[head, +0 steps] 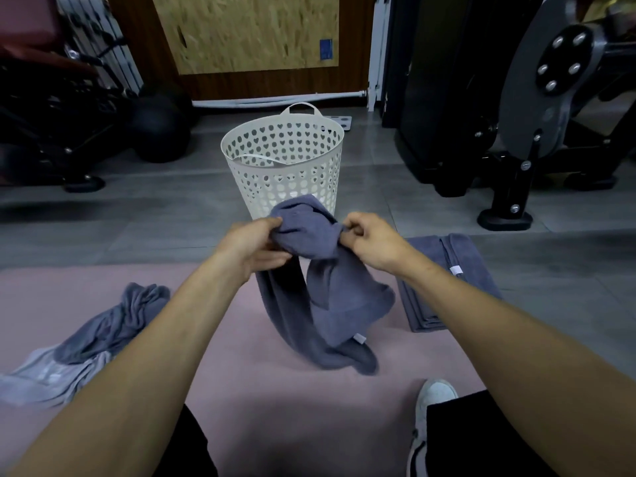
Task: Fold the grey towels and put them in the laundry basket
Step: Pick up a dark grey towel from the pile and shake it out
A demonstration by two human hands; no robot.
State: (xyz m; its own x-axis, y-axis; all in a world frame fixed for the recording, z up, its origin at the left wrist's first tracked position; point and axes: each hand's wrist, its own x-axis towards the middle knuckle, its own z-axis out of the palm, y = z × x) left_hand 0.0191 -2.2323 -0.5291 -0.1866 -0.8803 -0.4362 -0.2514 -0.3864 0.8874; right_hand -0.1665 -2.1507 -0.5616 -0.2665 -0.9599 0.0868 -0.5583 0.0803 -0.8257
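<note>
Between both hands [311, 242], grey towel [323, 304] hangs bunched.

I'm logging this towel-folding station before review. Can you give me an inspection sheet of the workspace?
Surface: pink mat on grey tiled floor.
Job's things: held towel hangs bunched; folded towels stacked on the right; crumpled towels on the left; white laundry basket stands upright ahead.
Clutter: nothing seen.
Hands: left hand and right hand both grip the held towel.
Cables: nothing seen.
Surroundings: gym machine, black ball.
</note>
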